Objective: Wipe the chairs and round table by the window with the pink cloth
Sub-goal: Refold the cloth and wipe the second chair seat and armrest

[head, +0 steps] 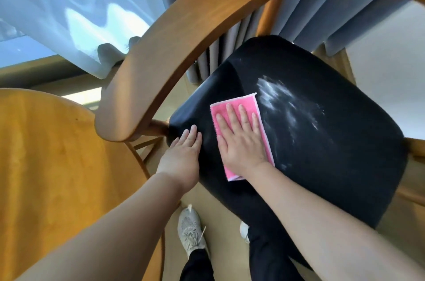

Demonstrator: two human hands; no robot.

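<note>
1. One pink cloth (234, 101) lies folded flat on the black seat (322, 161) of the one chair (269, 20) in view, near the seat's left side
2. The right hand (241, 140) lies palm down on the cloth with four fingers straight and spread; it presses rather than clasps, nothing curled round the fabric. Cloth shows past the fingertips, along the little-finger side and behind the wrist
3. The left hand (184, 154) rests just left of that pressing hand, flat and relaxed on the seat's left edge, holding nothing, apart from the cloth
4. One white dusty smear (280, 101) marks the seat just right of the cloth and beyond the right hand's fingertips
5. One curved wooden rail (174, 39) of the chair arches above and beyond both hands, its end coming down left of the left hand
6. One round table (57, 154) of yellow wood sits left of the left forearm, close to the chair
7. Two curtains hang beyond the rail: a sheer white curtain (69, 4) to the left and a grey pleated curtain (322, 16) to the right
8. Two pale shoes show below the arms, a left shoe (189, 230) in full and a right shoe (244, 231) mostly hidden by the seat
</note>
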